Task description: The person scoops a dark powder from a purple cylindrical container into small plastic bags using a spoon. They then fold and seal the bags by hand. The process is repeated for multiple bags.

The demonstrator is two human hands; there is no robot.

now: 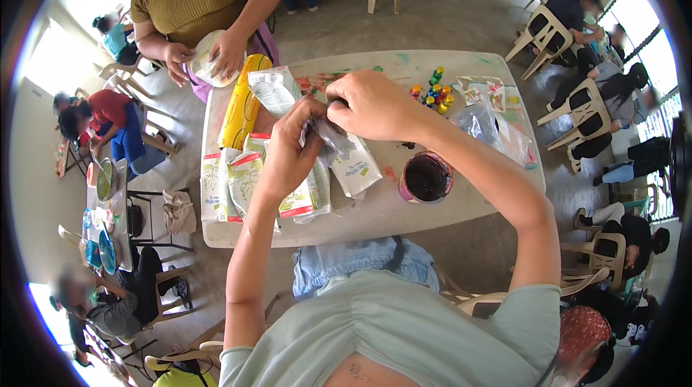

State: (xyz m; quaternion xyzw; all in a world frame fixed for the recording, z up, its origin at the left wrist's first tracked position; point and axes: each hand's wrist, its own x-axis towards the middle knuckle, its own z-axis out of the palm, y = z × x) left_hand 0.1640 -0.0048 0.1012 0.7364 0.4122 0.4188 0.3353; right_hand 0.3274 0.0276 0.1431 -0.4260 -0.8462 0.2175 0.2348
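Above the middle of the table, my left hand is closed on a crumpled clear plastic bag with something dark at its top. My right hand is bent over beside it, fingers pinched together near the bag's upper end; what they grip is hidden. Beneath and left of my hands lie several white packets with green and red print. Another white packet rests just under the bag. Right of it stands a round tub with a dark coating or contents inside.
A long yellow box lies at the table's left. Small bottles of colour cluster at the far right, near loose clear plastic. Across the table, a person holds a pale round item. Others sit around the room.
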